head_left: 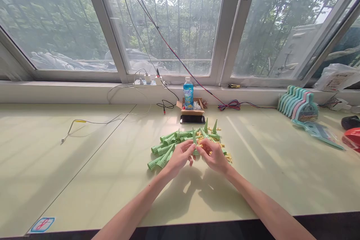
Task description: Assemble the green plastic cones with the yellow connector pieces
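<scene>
Two hands meet at one green cone, lower centre of the frame.
The left hand [180,155] pinches the green cone [194,137], which points upward above the desk [112,183]; the right hand [215,156] has its fingertips bent in at the cone's right side, near a small yellow piece, but whether it grips either cannot be told. Green tapered parts [165,150] lie left of and behind the hands, yellow pieces [229,157] to the right. Judged risks: uneven fingertip pressure could tilt or release the cone; a loose pinch could drop a small piece into the pile; a low wrist could knock neighbouring parts out of place.
</scene>
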Tool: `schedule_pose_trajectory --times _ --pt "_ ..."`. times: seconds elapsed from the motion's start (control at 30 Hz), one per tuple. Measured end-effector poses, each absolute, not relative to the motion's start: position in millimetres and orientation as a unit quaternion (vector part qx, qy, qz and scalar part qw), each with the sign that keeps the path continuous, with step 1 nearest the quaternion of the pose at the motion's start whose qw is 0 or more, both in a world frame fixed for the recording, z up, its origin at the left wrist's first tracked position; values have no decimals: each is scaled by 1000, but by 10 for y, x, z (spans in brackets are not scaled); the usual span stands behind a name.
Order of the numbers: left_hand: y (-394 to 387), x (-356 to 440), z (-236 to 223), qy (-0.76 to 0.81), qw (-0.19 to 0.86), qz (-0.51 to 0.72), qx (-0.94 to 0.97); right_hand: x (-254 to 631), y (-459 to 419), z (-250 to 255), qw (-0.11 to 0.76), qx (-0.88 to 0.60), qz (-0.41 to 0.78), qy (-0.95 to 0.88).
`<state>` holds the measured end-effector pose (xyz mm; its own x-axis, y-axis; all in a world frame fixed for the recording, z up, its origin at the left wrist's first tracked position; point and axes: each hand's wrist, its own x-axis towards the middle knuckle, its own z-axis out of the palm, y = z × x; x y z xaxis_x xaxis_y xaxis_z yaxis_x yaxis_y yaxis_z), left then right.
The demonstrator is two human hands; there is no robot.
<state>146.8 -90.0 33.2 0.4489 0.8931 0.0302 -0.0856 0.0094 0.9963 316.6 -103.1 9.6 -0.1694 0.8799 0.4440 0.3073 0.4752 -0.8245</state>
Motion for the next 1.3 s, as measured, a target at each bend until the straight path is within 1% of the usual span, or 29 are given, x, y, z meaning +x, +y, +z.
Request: schedule_pose_trajectory --times 0.2,0.43,1.0,1.3 --pt "-889 1468 309 328 647 375 577 3174 -1021 48 472 -409 217 -750" --pt "-889 1462 294 318 665 356 575 3164 -1019 37 459 -392 162 -780" --pt "-922 1466 341 323 655 349 587 3155 -1037 -27 445 -389 163 -790" --pt "-929 1466 326 308 661 354 585 3151 -1065 23 444 -377 150 -799"
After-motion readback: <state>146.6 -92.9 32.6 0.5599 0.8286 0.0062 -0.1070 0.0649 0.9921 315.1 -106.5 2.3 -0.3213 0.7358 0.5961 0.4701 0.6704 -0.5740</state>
